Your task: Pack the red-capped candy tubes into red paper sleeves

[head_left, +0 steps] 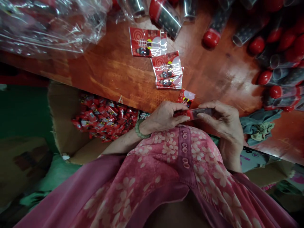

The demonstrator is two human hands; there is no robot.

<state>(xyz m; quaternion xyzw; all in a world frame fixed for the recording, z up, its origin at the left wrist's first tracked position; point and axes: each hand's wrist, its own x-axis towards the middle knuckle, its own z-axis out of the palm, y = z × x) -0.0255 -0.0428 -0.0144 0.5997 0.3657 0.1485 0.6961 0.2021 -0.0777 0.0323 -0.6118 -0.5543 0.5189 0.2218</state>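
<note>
Close to my body, at the table's near edge, both hands hold one clear plastic tube with a red cap (pixel 195 114). My left hand (pixel 166 116) has its fingers closed around the red end. On the clear end, my right hand (pixel 222 118) pinches with thumb and fingers. What is inside the tube is too dim to make out. Just beyond my left fingers lies a small red printed packet (pixel 186 97). Farther out, more red printed packets (pixel 166 68) in shiny clear wrap overlap on the wooden table (pixel 118 68).
Several red-capped tubes (pixel 257 45) crowd the right and far side. A large clear plastic bag (pixel 71 28) covers the far left. Below the table edge at left, a cardboard box (pixel 64 126) holds many red packets (pixel 106 117). A grey-green cloth (pixel 261 123) lies right.
</note>
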